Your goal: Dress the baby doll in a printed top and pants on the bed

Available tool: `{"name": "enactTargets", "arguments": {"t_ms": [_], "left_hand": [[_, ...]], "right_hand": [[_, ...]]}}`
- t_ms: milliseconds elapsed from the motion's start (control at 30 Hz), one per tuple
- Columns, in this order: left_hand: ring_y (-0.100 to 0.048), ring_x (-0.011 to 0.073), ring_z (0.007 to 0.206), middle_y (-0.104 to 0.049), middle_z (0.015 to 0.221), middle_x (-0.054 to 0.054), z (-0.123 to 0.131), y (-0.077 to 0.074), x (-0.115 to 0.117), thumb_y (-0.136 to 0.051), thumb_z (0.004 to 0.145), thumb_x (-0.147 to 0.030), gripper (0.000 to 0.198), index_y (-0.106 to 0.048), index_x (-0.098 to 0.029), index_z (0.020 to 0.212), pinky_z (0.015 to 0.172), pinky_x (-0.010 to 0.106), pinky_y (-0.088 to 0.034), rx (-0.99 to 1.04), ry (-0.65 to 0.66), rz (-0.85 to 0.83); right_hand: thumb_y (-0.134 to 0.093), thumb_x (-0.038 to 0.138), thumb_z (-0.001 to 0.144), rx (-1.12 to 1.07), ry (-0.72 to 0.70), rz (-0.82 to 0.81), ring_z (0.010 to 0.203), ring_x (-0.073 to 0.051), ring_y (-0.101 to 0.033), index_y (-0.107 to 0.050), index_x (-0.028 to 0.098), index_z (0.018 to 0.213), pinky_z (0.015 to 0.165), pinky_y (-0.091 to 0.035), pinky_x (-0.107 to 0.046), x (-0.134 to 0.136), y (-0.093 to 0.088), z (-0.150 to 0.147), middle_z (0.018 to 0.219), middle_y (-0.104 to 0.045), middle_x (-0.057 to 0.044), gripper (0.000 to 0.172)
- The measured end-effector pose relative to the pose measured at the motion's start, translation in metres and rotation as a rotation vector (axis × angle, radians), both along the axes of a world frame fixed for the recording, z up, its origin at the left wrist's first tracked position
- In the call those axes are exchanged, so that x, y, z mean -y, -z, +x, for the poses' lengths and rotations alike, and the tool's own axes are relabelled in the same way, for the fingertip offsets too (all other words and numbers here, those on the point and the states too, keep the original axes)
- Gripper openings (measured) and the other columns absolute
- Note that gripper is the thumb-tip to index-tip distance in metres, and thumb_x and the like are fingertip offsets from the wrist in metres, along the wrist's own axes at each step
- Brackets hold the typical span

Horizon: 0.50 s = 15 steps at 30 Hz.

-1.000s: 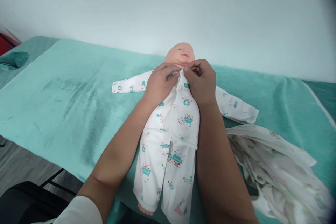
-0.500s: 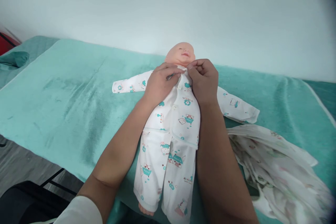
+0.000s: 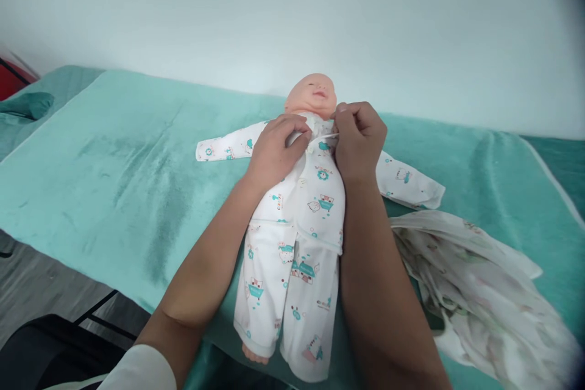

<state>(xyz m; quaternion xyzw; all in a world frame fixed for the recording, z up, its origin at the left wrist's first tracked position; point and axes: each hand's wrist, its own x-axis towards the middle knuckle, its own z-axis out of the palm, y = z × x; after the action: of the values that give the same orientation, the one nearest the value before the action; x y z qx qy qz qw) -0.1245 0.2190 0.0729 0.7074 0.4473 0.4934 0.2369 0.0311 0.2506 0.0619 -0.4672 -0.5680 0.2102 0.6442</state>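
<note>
A baby doll (image 3: 313, 96) lies on its back, dressed in a white printed baby shirt (image 3: 320, 195) and matching printed trousers (image 3: 307, 311). My left hand (image 3: 280, 145) rests on the upper chest, thumb and fingers pinching the shirt's front near the neck. Closed just below the doll's chin, my right hand (image 3: 361, 141) grips the edge of the other front panel. That panel is lifted and drawn out to the right. Its exact held spot is hidden by my fingers. One doll foot (image 3: 255, 354) shows below a trouser leg.
A green cover (image 3: 137, 195) spreads over the bed against a pale wall (image 3: 292, 18). Crumpled white patterned cloth (image 3: 484, 286) lies right of my forearm. At lower left are a black seat (image 3: 55, 353) and grey floor (image 3: 50, 280); something red (image 3: 11, 82) shows far left.
My right hand has moved slightly right, pulling the shirt's front edge away from the chest. My left hand has shifted a little left. The view has moved slightly.
</note>
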Motion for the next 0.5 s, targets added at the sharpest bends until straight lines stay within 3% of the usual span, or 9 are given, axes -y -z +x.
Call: {"name": "enactTargets", "arguments": {"t_ms": [200, 333, 500], "left_hand": [[-0.059, 0.0224, 0.135, -0.071, 0.135, 0.007, -0.013, 0.000, 0.020, -0.064, 0.098, -0.023, 0.011, -0.075, -0.024, 0.098, 0.120, 0.046, -0.043, -0.005, 0.085, -0.046], [-0.055, 0.0228, 0.140, -0.069, 0.139, 0.005, -0.017, 0.000, 0.022, -0.066, 0.096, -0.023, 0.012, -0.076, -0.026, 0.102, 0.122, 0.048, -0.042, -0.010, 0.119, -0.066], [-0.054, 0.0225, 0.142, -0.067, 0.143, 0.005, -0.020, 0.000, 0.019, -0.063, 0.098, -0.022, 0.015, -0.076, -0.027, 0.104, 0.124, 0.048, -0.040, -0.020, 0.155, -0.081]], "right_hand": [[-0.059, 0.035, 0.097, 0.179, -0.074, 0.009, 0.090, -0.020, -0.062, -0.063, 0.025, 0.073, 0.092, -0.047, -0.042, 0.028, -0.003, 0.003, 0.083, -0.067, -0.001, 0.027], [-0.063, 0.030, 0.091, 0.192, -0.173, -0.049, 0.120, -0.024, -0.058, -0.065, 0.028, 0.093, 0.106, -0.044, -0.047, 0.048, 0.007, 0.008, 0.121, -0.068, -0.004, 0.004], [-0.064, 0.026, 0.085, 0.228, -0.230, -0.138, 0.128, -0.026, -0.052, -0.062, 0.030, 0.105, 0.106, -0.045, -0.049, 0.056, 0.013, 0.011, 0.139, -0.059, -0.003, 0.020]]}}
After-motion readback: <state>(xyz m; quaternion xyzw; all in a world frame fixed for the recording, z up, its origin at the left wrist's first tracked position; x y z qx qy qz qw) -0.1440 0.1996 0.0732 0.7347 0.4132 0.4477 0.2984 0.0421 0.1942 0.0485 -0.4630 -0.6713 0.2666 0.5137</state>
